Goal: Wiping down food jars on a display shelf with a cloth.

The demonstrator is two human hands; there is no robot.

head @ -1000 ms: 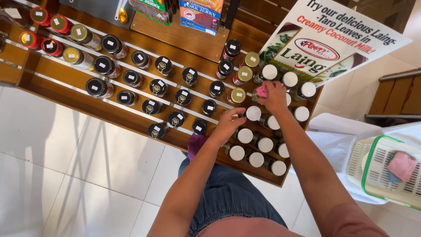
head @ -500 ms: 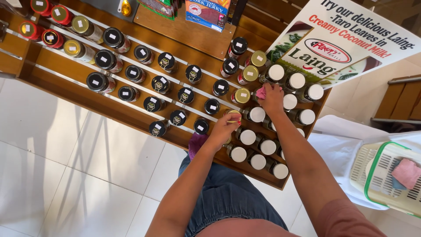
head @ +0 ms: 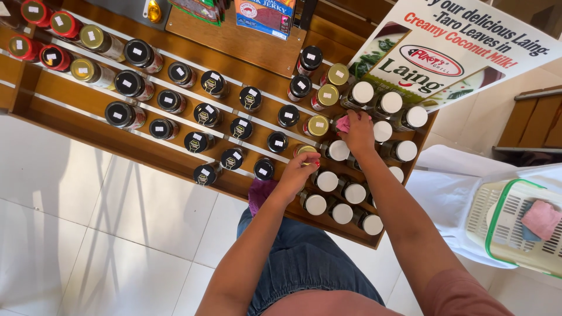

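While right hand point(head: 358, 133) stays, left hand point(head: 298, 171) now grips gold-lidded jar point(head: 305, 150).

Black-lidded jars point(head: 205, 114) are set in rows along the wooden shelf point(head: 246, 44), with red-lidded jars point(head: 35, 11) at the far left. A snack packet point(head: 263, 14) is stood behind them. A slanted sign point(head: 451, 52) is seen at right. A pink rag point(head: 541, 217) is laid in a basket point(head: 497, 234) on white cloth point(head: 448, 187).
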